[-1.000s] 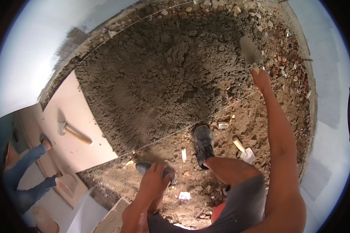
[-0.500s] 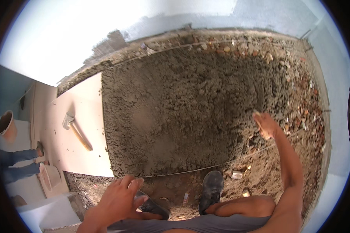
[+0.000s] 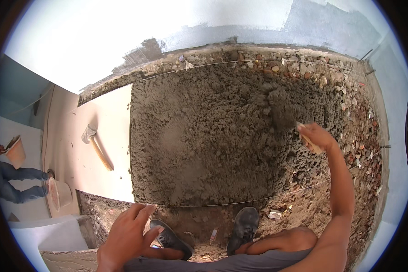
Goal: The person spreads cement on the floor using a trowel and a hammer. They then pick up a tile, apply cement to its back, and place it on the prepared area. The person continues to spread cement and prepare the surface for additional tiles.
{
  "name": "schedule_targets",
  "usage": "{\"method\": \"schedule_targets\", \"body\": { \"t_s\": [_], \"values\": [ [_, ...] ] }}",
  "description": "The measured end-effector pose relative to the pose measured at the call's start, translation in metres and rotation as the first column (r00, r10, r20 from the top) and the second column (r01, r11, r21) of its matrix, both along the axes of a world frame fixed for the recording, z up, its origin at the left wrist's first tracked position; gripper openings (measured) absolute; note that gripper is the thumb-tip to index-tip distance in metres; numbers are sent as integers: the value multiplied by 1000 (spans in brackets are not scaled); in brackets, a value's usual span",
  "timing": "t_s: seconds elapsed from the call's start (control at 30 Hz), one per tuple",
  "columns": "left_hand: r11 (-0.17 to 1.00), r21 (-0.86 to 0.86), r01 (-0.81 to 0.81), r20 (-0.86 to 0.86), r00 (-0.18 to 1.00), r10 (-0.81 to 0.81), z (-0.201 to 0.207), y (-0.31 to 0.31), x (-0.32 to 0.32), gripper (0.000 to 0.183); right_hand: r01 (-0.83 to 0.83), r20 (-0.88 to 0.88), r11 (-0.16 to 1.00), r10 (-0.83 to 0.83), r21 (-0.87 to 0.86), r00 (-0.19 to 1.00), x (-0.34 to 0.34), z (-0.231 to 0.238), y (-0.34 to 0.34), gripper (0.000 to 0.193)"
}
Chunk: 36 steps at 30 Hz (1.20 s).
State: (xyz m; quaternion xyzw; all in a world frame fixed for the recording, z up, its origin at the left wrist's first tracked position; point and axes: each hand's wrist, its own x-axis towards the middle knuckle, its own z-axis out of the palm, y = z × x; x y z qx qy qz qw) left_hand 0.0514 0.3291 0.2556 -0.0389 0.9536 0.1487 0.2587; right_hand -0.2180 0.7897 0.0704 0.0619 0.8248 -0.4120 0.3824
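Note:
A wide bed of wet grey mortar (image 3: 190,136) fills the middle of the view. At its right side my right hand (image 3: 316,137) is closed round the pale wooden handle of a trowel, whose blade is blurred and hard to tell from the mortar. Beyond that hand, a smeared heap of mortar (image 3: 276,102) rises. My left hand (image 3: 128,231) holds nothing, its fingers apart, near the close corner of a large pale tile (image 3: 109,181). A hammer with a wooden handle (image 3: 100,154) lies on that tile.
A taut string (image 3: 240,202) runs along the mortar's near edge, another along the far edge. Rubble (image 3: 349,109) borders the right side below the blue wall (image 3: 396,90). At far left stands another person (image 3: 20,177) with a bucket (image 3: 16,153); a second bucket (image 3: 61,194) stands nearby.
My right hand has shifted slightly right, and mortar beyond it is now blurred in motion. The whole view has turned a little. The person at far left has tilted their bucket.

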Motion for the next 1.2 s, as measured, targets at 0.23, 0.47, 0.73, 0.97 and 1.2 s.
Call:
{"method": "schedule_targets", "body": {
  "t_s": [0.23, 0.47, 0.73, 0.97, 1.2],
  "values": [
    [995, -77, -58, -25, 998, 56, 15, -9, 18, 50, -133, -486, 933, 291, 334, 824, -95, 6, -66, 37],
    [998, -39, -46, -37, 998, 45, 9, -14, 16, 51, 106, -654, 748, 492, 656, 574, -116, -36, -135, 37],
    [998, -63, -24, -11, 1000, 23, 16, -27, 20, 52, 157, -537, 633, 470, 758, 701, -111, -7, -124, 34],
    [999, -35, -38, 39, 998, 39, 13, -32, 19, 52, 84, -519, 659, 501, 748, 693, -144, -59, -173, 23],
    [996, -85, -19, 17, 1000, 20, 10, -42, 34, 50, 110, -569, 719, 437, 687, 697, -153, -27, -200, 32]
  ]
}}
